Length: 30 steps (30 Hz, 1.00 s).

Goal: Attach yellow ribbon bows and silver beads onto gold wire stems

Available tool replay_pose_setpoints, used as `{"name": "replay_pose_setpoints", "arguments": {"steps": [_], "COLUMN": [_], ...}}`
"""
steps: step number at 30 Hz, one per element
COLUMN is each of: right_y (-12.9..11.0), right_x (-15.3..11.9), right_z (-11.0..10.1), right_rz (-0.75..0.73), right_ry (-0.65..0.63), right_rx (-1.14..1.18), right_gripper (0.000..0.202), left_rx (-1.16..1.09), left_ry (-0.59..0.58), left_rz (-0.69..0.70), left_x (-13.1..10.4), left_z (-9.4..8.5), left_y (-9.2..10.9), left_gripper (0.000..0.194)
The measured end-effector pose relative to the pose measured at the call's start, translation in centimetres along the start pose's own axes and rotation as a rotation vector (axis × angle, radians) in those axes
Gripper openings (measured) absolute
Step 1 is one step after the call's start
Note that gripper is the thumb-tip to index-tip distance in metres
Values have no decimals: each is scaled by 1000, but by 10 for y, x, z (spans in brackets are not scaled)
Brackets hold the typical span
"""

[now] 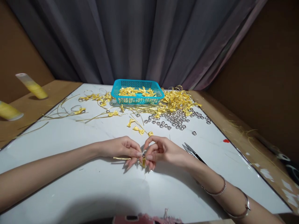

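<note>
Near the middle of the white table, both hands meet around a small yellow ribbon bow [143, 162] with a silver bead [144, 156] at its top. My left hand [127, 150] pinches the bow's left side, and a gold cord [121, 158] sticks out to the left beneath its fingers. My right hand [160, 153] is closed on the right side of the same piece, thumb and forefinger together. Fingertips hide part of the bow. Just beyond the hands lie loose yellow bows [138, 130].
A blue basket [137, 100] of yellow bows stands at the back. Right of it are a pile of corded bows [178, 99] and scattered silver beads [177, 119]. Scissors [192, 152] lie beside the right forearm. Yellow spools [35, 88] stand at the left.
</note>
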State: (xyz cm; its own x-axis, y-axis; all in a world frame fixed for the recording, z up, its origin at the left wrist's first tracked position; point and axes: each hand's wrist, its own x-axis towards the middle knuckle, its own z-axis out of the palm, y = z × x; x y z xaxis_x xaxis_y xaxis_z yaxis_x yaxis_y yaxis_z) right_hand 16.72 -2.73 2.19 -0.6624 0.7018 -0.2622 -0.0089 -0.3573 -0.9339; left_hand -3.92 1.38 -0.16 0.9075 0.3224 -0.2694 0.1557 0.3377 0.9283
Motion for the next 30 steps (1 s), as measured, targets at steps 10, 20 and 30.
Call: {"name": "replay_pose_setpoints", "arguments": {"steps": [10,20,30], "right_y": [-7,-1,2], "right_x": [-3,2,2], "right_z": [-12,-13,1], "right_rz": [-11,49,19], "right_ry": [87,5,-51], "right_rx": [142,230,155], "right_gripper": [18,20,23], "left_rx": [-378,-236,223], "left_ry": [0,-30,-103], "left_rz": [35,42,-45], "left_x": [-2,-1,-6], "left_z": [-6,-4,10], "left_y": [-2,-3,6], "left_gripper": [20,31,29]}}
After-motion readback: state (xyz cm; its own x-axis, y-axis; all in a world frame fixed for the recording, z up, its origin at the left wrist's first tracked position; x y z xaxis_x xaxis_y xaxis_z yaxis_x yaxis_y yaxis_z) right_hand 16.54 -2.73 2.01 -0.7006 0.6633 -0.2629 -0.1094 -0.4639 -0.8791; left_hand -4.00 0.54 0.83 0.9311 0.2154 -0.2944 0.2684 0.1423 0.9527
